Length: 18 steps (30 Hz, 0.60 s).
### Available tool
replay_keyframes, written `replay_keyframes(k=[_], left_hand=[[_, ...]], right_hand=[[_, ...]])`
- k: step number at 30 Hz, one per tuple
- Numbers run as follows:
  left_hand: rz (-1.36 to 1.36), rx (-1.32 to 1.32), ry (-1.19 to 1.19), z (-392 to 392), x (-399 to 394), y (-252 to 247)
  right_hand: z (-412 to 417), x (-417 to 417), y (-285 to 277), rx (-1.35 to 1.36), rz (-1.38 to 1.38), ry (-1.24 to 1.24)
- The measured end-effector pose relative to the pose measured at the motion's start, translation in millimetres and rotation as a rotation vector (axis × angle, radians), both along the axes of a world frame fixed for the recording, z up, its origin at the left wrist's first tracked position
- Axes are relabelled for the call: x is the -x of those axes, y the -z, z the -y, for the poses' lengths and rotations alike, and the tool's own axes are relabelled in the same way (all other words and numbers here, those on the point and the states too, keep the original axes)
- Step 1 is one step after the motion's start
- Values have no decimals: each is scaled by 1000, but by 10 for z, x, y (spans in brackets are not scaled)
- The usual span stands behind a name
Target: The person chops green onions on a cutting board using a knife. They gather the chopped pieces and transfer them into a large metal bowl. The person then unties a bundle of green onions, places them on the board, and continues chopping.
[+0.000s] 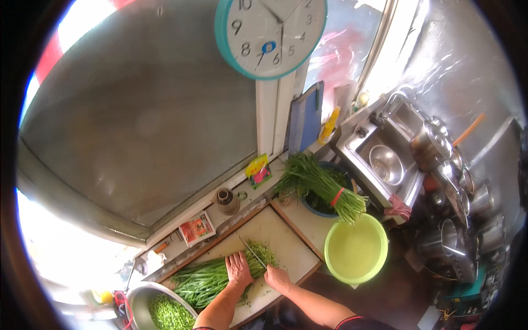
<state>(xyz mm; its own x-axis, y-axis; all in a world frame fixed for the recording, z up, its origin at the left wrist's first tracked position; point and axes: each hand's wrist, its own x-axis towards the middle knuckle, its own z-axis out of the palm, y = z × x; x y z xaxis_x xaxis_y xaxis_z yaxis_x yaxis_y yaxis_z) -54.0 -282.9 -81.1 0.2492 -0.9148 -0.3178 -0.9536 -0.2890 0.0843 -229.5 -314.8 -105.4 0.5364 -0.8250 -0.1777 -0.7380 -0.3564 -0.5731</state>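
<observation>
My left hand (238, 269) presses flat on a long pile of green garlic chives (204, 282), its fingers pointing toward the window. In my right hand (276, 278) is the handle of a kitchen knife (253, 253); the blade lies across the chives just right of my left fingers. Finely chopped chives (265, 252) are heaped on the far side of the blade. All this rests on a pale cutting board (288, 241) with a wooden edge. At the lower left, a steel bowl (134, 303) holds more chopped chives (169, 311).
Right of the board stands a lime-green basin (357, 251). Behind it, a banded bundle of chives (326, 183) lies over a blue tub (315, 208). A jug (227, 201) and packets line the window ledge. Farther right are a steel sink (359, 144) and several pots (431, 144).
</observation>
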Motion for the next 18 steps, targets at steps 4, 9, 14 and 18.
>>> replay_keyframes(k=[4,9,14,18], left_hand=[[34,-17,7,-7,-16,72],[49,-22,8,-32,-8,56],[66,-35,20,-56,28,29],[39,-13,18,-82,49,104]], right_hand=[[-38,-14,42,43,19,5],[-60,-28,74,19,15,5],[-103,-18,109,24,40,29],[-143,7,140,22,25,44]])
